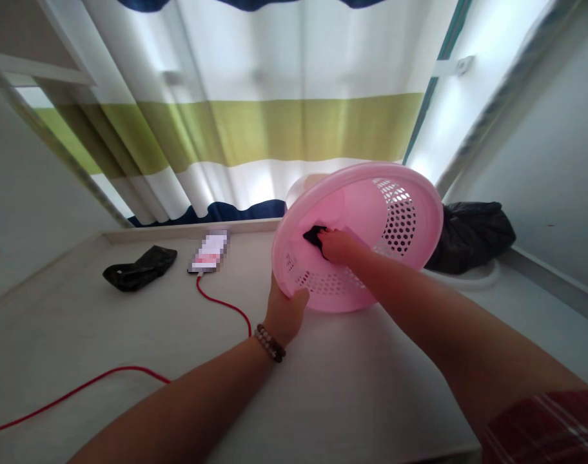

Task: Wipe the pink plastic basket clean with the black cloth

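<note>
So that its inside can presumably be reached, the pink basket [359,209] is held tilted toward one o'clock, its rim [278,254] clasped at eight by the left hand [284,316], a black cloth [313,235] gripped inside by the right hand [336,246].

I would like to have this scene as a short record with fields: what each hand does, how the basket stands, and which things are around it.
Left hand: holds the rim of the pink basket, thumb on the near side
Right hand: inside the basket, holding a black cloth
Basket position: tilted, opening toward the camera
Left of basket: phone with red cable plugged in; crumpled black item beyond it
Right of basket: black bag-like bundle
Background: striped curtain
</note>
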Demonstrator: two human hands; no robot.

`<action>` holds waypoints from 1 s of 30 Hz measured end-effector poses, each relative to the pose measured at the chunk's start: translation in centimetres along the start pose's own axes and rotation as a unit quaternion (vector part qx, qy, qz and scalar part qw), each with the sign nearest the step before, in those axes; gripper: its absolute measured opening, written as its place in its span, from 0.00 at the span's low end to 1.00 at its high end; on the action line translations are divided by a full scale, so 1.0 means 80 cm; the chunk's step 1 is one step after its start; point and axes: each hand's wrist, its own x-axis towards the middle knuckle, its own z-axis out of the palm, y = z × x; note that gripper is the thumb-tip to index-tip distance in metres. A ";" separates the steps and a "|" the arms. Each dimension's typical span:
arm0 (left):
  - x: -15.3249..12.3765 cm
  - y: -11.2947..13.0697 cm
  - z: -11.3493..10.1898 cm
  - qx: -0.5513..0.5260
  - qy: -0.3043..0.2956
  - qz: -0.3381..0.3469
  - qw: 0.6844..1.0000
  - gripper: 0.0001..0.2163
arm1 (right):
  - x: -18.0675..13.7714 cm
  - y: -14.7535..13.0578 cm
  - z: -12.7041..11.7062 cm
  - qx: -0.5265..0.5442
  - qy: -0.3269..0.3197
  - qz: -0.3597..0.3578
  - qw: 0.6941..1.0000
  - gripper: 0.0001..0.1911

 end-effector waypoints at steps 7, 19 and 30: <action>-0.006 0.010 0.001 0.061 -0.027 0.071 0.995 0.31 | -0.018 -0.024 0.002 -0.033 0.001 -0.001 0.999 0.24; -0.010 0.011 0.004 0.114 0.009 0.049 0.992 0.34 | -0.067 -0.039 0.009 -0.057 -0.019 -0.103 0.993 0.27; -0.009 0.012 0.002 0.086 0.007 0.022 0.996 0.23 | 0.013 -0.010 0.019 -0.012 0.008 -0.064 0.998 0.30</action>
